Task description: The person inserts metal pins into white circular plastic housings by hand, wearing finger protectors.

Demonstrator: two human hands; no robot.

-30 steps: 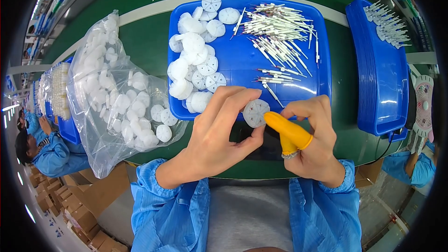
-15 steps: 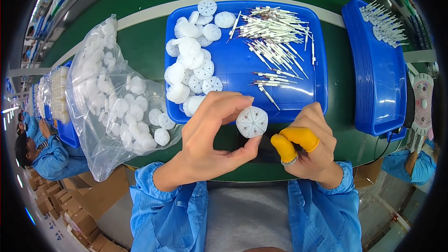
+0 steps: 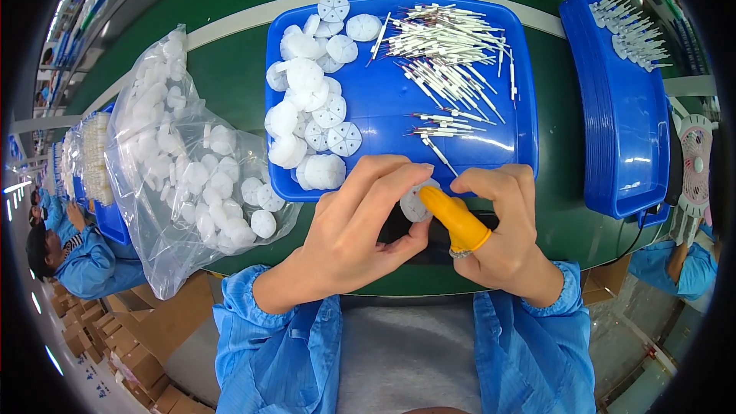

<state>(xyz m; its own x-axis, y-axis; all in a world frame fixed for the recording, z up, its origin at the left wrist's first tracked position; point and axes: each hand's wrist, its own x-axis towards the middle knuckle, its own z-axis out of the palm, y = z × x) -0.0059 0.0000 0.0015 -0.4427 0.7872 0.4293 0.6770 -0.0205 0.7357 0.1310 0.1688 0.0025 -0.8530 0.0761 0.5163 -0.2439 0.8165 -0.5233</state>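
Between the fingertips and thumb of my left hand (image 3: 349,222) is a small white round plastic disc (image 3: 412,201), held above the table's near edge. My right hand (image 3: 498,226) meets it from the other side. Its thumb, in a yellow finger cot (image 3: 454,218), presses against the disc and covers part of it, while the other fingers are bent. Whether a small part sits under that thumb is hidden. Just beyond both hands lies a blue tray (image 3: 376,172) with a heap of similar white discs (image 3: 307,84) at its left and many thin cream-coloured sticks with wire-like ends (image 3: 445,46) at its right.
Left of the tray, a clear plastic bag (image 3: 165,238) holds more white discs. Stacked blue trays (image 3: 625,146) stand at the right, the top one carrying white stemmed pieces (image 3: 629,34). Beyond them is a small fan (image 3: 695,157). A co-worker in blue (image 3: 96,261) sits far left.
My right hand has moved left and up to the disc, its yellow-covered thumb now against it. The disc has turned, showing less of its face. The tray appears shifted slightly up and left.
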